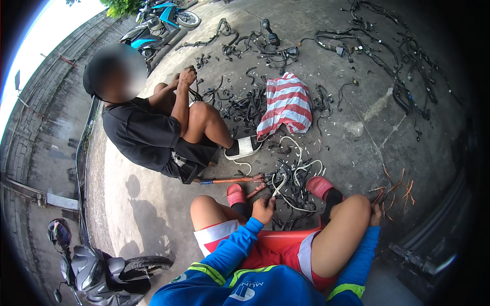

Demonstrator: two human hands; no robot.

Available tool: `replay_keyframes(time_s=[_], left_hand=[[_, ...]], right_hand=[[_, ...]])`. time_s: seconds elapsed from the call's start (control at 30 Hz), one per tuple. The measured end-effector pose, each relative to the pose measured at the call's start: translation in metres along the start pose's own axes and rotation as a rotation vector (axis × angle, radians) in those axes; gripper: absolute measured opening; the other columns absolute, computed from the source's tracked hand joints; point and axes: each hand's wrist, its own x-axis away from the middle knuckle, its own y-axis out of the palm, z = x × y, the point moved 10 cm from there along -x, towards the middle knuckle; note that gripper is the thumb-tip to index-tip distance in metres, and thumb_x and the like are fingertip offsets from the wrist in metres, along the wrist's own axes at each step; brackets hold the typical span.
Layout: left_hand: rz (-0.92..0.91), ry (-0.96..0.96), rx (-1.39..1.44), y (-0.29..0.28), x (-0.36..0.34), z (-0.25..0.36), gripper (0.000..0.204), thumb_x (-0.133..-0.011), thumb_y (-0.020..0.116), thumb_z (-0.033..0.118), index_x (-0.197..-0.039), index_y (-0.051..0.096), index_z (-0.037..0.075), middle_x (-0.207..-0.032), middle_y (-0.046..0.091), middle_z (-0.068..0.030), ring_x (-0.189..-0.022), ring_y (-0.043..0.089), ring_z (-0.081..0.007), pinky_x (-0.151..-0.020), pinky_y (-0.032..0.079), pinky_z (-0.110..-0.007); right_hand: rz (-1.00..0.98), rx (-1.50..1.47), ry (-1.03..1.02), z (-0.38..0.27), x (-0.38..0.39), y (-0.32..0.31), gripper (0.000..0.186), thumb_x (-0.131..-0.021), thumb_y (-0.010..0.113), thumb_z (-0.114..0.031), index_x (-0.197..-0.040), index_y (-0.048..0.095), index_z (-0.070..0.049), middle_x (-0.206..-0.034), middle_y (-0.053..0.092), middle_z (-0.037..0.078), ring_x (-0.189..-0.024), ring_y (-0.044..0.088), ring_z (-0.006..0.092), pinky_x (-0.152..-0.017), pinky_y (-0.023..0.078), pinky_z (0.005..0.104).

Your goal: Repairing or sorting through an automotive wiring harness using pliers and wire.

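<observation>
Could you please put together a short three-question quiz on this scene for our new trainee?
1. True or false: the left hand holds a white wire from the tangled pile of black and white wires on the concrete ground.
2. What lies next to the pile, between the two people? A) long cutters with orange handles B) a hammer C) a broom
3. Fill in: the striped cloth bag is red and ____.

Key: 1 true; 2 A; 3 white. The right hand is mostly hidden behind the knee, beside the bare copper strands.
</observation>
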Motion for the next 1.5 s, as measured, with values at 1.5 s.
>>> replay_keyframes(time_s=[1.5], left_hand=[[0.018,0.055,0.035,0.0,-0.003,0.009,0.025,-0.085,0.049,0.023,-0.083,0.057,0.0,-0.071,0.057,-0.0248,-0.073,0.055,-0.0434,-0.063,0.043,-0.046]], right_hand=[[0.071,0.003,-0.009,-0.041,0.013,0.052,0.018,-0.077,0.052,-0.024,-0.07,0.055,-0.008,-0.068,0.054,0.001,-0.064,0.054,0.0163,-0.061,0.044,0.0316]])
